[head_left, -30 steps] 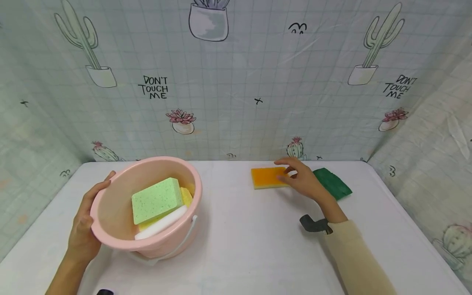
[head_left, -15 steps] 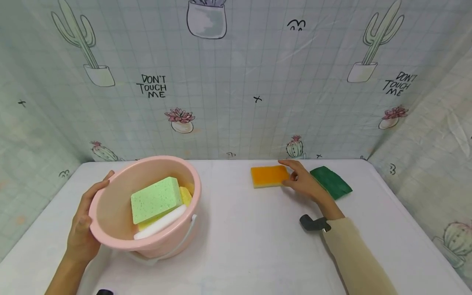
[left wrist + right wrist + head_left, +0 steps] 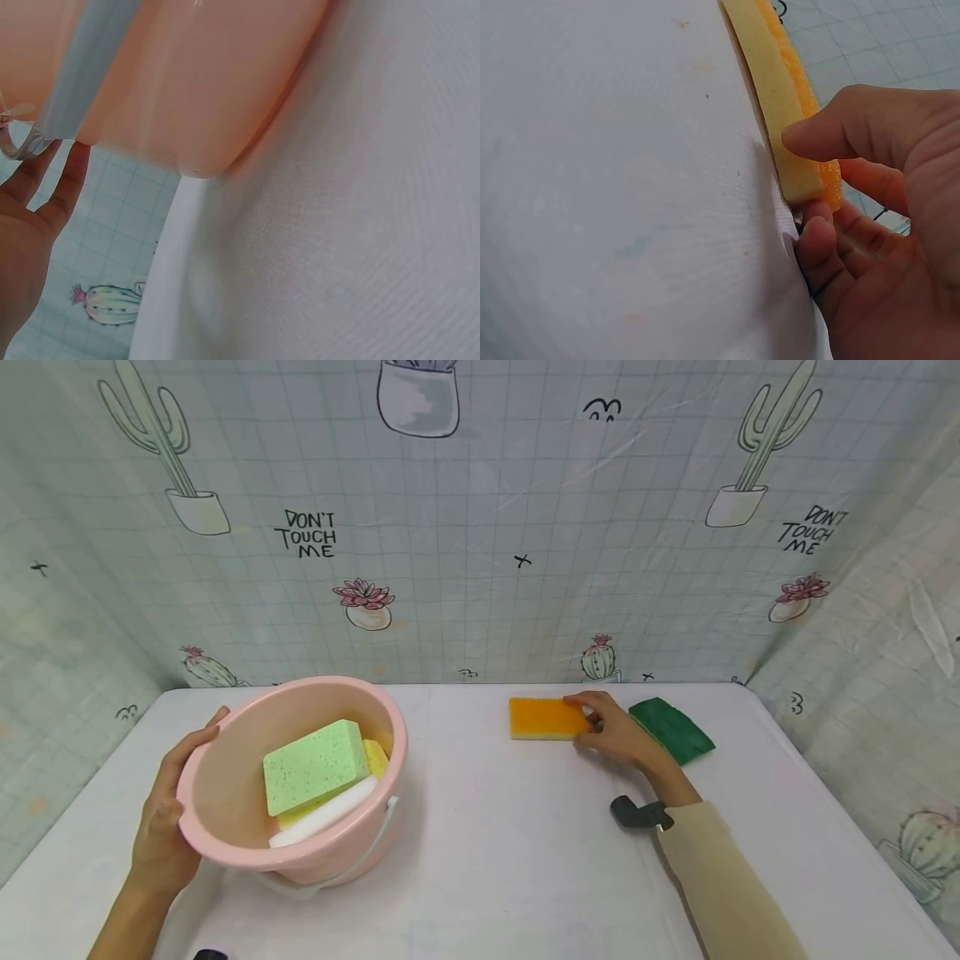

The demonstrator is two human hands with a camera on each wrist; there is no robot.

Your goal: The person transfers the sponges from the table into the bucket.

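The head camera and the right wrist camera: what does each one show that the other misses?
Only the head view shows the left hand holding the tilted pink bucket with a green sponge inside, and the dark green pad on the table.

Only the right wrist view shows the thumb pressing the pale side of the sponge and the fingers curled at its end.

Both show the right hand gripping the orange sponge on the white cloth.
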